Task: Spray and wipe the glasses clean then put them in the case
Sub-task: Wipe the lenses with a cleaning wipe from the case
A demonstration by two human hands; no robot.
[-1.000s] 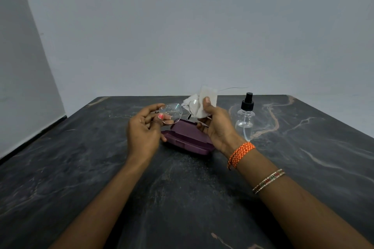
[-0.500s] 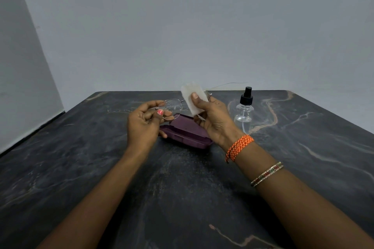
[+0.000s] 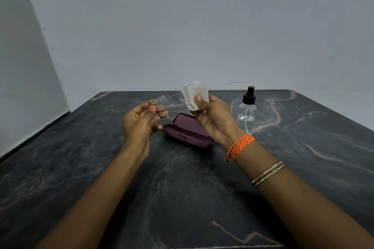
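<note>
Mid-frame, above the closed maroon case (image 3: 188,130): our left hand (image 3: 139,122) pinches the wire-frame glasses (image 3: 164,105) at one lens rim — our right hand (image 3: 214,117) grips a white wipe (image 3: 194,94) folded over the other lens. Spray bottle (image 3: 247,110) stands right of it.

Dark marbled table (image 3: 85,168) with pale veins; grey walls (image 3: 182,26), seemingly bare.

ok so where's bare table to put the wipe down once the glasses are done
Bare marble table runs wide to the left of the left hand, and right of the spray bottle. It is crowded in the middle: the purple case lies under both hands, with the bottle close beside the right hand.
</note>
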